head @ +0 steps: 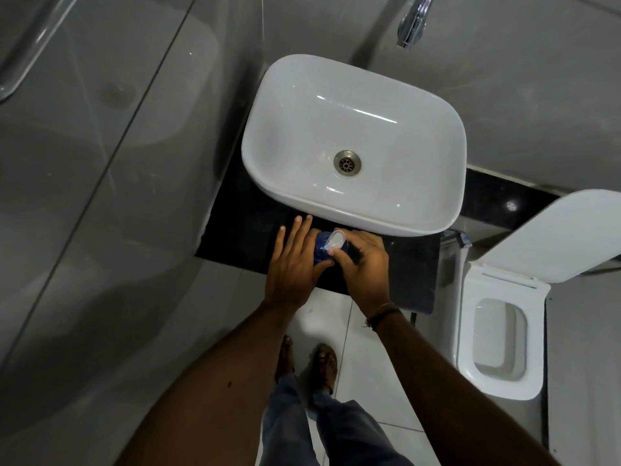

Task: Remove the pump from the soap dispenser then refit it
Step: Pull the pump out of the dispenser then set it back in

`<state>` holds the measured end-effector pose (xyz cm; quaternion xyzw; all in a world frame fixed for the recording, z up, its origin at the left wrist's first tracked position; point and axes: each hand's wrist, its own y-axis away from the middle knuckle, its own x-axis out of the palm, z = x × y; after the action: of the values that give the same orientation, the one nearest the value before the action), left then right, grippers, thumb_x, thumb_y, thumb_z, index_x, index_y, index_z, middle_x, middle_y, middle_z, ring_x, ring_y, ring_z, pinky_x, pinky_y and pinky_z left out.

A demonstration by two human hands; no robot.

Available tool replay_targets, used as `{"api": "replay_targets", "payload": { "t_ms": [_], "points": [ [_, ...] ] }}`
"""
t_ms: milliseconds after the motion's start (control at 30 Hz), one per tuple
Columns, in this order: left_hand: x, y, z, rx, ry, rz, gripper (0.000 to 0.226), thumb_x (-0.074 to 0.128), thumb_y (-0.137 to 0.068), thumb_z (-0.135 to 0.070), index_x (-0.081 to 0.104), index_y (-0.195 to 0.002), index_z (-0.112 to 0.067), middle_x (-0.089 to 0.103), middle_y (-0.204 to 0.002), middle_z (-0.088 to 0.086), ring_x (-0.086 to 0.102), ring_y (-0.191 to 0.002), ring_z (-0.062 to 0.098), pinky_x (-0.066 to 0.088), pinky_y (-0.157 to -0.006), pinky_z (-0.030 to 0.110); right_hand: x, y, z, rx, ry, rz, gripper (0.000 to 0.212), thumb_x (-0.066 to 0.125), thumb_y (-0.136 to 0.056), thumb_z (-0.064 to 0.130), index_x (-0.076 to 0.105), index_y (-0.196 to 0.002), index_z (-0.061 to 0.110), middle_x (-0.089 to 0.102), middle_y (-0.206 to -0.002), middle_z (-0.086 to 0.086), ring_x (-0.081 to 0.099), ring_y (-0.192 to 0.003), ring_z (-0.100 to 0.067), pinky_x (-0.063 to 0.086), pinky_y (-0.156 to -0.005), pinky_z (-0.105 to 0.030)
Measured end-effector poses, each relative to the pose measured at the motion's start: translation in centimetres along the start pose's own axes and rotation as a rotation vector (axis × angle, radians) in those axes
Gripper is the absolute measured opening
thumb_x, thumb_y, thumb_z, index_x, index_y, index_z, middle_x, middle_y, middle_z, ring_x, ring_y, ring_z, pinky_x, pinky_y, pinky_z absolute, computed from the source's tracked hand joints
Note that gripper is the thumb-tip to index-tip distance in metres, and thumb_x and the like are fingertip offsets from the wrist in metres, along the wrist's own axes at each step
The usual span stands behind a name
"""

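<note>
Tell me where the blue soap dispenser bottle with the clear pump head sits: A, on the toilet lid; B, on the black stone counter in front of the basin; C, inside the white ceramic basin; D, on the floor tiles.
B: the blue soap dispenser bottle stands on the black stone counter just in front of the white ceramic basin, between the left hand and right hand.

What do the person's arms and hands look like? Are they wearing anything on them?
Both arms are bare, with no sleeves and no gloves. The left hand has nothing on it that shows: no ring, no watch. The right hand has a thin dark band around its wrist, like a cord or thread bracelet. The fingers are bare, with short nails.
</note>
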<state>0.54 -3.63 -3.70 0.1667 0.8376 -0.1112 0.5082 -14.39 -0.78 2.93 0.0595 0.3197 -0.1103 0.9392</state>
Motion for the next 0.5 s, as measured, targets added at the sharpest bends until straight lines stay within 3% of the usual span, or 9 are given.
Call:
{"api": "replay_targets", "payload": {
  "t_ms": [167, 367, 500],
  "points": [
    [0.01, 0.39, -0.01, -0.001, 0.021, -0.018, 0.088, 0.011, -0.098, -0.069, 0.043, -0.151, -0.006, 0.035, -0.164, 0.014, 0.023, -0.156, 0.028, 0.019, -0.128, 0.054, 0.03, 0.58, -0.11, 0.071, -0.083, 0.033, 0.036, 0.074, -0.095, 0.011, 0.072, -0.131, 0.014, 0.07, -0.126, -0.008, 0.056, -0.126, -0.019, 0.041, -0.104, -0.008],
    [-0.09, 0.43, -0.18, -0.004, 0.024, -0.024, 0.086, 0.014, -0.098, -0.067, 0.043, -0.15, -0.005, 0.036, -0.164, 0.014, 0.024, -0.156, 0.029, 0.019, -0.128, 0.053, 0.1, 0.49, -0.01, 0.01, 0.017, -0.009, 0.032, 0.077, -0.091, 0.013, 0.076, -0.123, 0.017, 0.068, -0.116, 0.011, 0.056, -0.122, -0.023, 0.037, -0.1, -0.008],
    [-0.28, 0.35, -0.16, -0.009, 0.018, -0.001, 0.086, 0.011, -0.099, -0.067, 0.041, -0.151, -0.005, 0.034, -0.165, 0.013, 0.022, -0.156, 0.028, 0.019, -0.127, 0.054, 0.38, 0.57, -0.03, 0.021, 0.031, -0.032, 0.038, 0.082, -0.089, 0.019, 0.075, -0.126, 0.017, 0.07, -0.117, 0.009, 0.056, -0.12, -0.021, 0.043, -0.103, -0.02]
  ]
}}
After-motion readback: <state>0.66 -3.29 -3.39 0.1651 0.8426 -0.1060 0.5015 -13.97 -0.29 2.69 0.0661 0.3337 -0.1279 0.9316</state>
